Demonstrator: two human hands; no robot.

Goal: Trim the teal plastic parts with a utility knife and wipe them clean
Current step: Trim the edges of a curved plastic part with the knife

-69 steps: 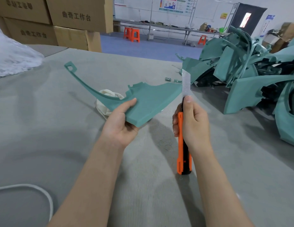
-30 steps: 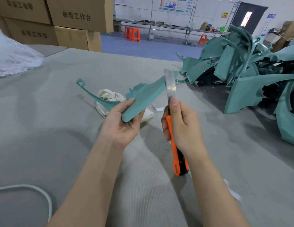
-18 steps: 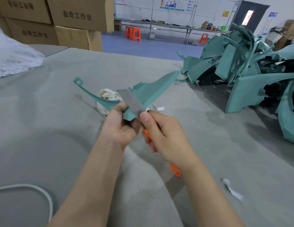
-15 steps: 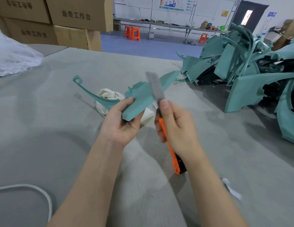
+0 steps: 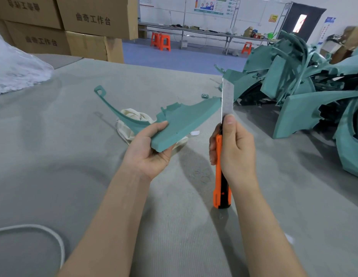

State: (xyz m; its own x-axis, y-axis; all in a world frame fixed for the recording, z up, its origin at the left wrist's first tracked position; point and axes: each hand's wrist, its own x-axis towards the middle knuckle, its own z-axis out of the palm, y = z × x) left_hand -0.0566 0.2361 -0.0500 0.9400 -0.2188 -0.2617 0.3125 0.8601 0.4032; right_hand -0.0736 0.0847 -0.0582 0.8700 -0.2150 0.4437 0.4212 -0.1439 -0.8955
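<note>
Head: utility knife (image 5: 218, 152) vertical, tip up; teal part (image 5: 180, 122) spans left-right.

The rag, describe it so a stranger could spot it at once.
Look at the wide grey table. Near its middle, just behind the teal part that the left hand holds, lies a crumpled rag. Unlike that part, it is soft, cream-white cloth.

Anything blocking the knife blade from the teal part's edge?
Nothing visible does. The right hand holds the utility knife upright, blade beside the far tip of the teal part; the left hand grips its near end. The cloth lies beneath.
</note>
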